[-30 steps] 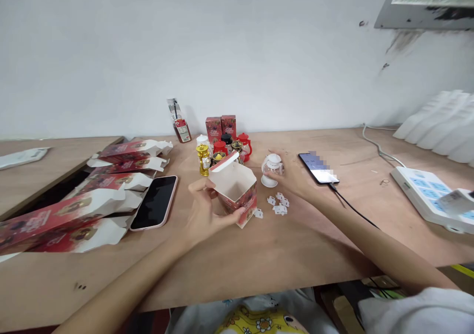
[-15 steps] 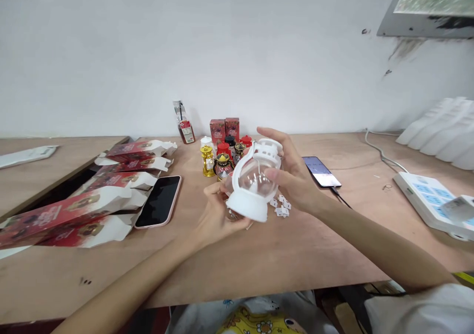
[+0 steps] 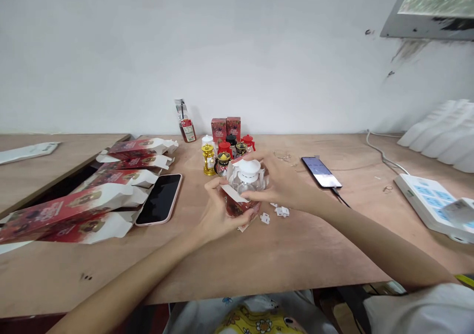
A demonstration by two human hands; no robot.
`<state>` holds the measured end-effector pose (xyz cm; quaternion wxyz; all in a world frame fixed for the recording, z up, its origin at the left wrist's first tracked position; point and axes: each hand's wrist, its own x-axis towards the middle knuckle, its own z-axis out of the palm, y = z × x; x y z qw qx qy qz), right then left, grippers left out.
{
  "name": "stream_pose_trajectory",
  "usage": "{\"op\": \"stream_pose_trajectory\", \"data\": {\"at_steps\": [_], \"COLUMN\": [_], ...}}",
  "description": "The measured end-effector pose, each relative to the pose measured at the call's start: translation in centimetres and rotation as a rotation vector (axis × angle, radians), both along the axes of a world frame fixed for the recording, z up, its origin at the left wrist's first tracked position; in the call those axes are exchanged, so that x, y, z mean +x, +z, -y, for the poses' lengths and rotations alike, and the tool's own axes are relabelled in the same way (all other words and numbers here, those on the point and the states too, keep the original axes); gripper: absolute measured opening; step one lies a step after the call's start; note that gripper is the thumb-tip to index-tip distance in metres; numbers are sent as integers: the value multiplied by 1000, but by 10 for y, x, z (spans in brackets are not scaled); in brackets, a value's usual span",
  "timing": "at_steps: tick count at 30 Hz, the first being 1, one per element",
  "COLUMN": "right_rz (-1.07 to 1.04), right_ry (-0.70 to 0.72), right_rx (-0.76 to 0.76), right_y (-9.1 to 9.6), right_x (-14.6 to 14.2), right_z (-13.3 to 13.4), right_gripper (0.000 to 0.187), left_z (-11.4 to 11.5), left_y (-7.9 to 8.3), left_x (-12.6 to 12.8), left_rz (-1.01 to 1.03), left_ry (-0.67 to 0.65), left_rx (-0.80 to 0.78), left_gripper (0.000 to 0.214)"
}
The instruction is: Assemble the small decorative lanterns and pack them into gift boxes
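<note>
gripping the red box (image 3: 235, 207) from the left and near sides, the left hand (image 3: 217, 209) holds it at the middle of the surface (image 3: 296, 255), with its thumb along the near side. the right hand (image 3: 280, 183) grasps the white lantern (image 3: 249, 168), with its thumb across the near side and the other fingers at the far side. the lantern sits with its lower part inside the open box; its white cap and part of the clear body show above the rim. a white flap (image 3: 234, 193) stands out at the near left edge of the box. the lantern base is hidden.

small white pieces (image 3: 282, 211) lie just right of the box, partly covered by the right hand. loose thin items (image 3: 285, 157) lie beyond this hand, too small to identify.

a group of small lanterns stands on the far side of the box: a gold lantern (image 3: 208, 160) at the left, with red, black and white units beside it. two closed red boxes (image 3: 233, 127) stand upright behind the group. a bottle (image 3: 187, 130) stands to their left.

to the left, a pink-edged phone (image 3: 160, 199) lies beside unfolded red cartons (image 3: 62, 208). to the right, a second phone (image 3: 321, 172) is connected to a black cable (image 3: 340, 198); a power strip (image 3: 431, 201) lies farther right.
</note>
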<state>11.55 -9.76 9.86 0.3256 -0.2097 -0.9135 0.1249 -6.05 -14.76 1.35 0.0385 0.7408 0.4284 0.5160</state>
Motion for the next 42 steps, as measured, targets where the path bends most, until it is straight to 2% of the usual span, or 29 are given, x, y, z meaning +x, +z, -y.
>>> {"op": "stream_pose_trajectory", "data": {"at_steps": [3,6,11,14,17,20,22,24,26,28,31,33,35,38,40,42], "right_rz": [184,292,361,260,36,-253,-367,-372,-336,-319,-312,-260,-182,-104,-91,-91], "right_ry": [-52,-62,76,148,160,177,226,274,313,365,476,511,489,426,390,357], "right_rx": [-16,19,57,-4,-136,-338,-525,-713,-848,-891,-838,-750,-575,-267,-130,-36], "right_y": [9,10,9,9,2,-13,-24,-32,-37,-36,-29,-24,-21,-25,-33,-42], "right_x": [-3,-3,0,6,14,16,13,6,0,-3,1,5,7,6,4,5], "right_z": [-2,-6,-12,-17,-27,-40,-44,-44,-40,-35,-30,-28,-28,-28,-28,-27], "right_gripper": [36,25,11,18,31,19,38,59,64,65,60,45,33,31,33,34], "left_z": [0,0,1,2,4,4,4,4,3,2,0,-2,-5,-9,-12,-15], "left_y": [-4,-8,-6,2,10,14,13,12,12,14,17,17,13,0,-10,-18], "left_x": [-2,-4,-5,-5,-4,-4,-4,-5,-6,-7,-9,-10,-10,-10,-10,-9], "left_rz": [-8,-37,-93,-117,-199,-242,-241,-242,-245,-247,-246,-251,-250,-179,-61,67], "left_ry": [-36,-86,-130,-152,-154,-135,-131,-127,-131,-147,-168,-171,-165,-173,-211,-247], "left_rx": [49,50,47,29,2,-13,-7,-21,-61,-119,-170,-157,-100,37,119,126], "left_gripper": [58,66,81,82,73,63,65,71,73,68,58,55,51,50,56,64]}}
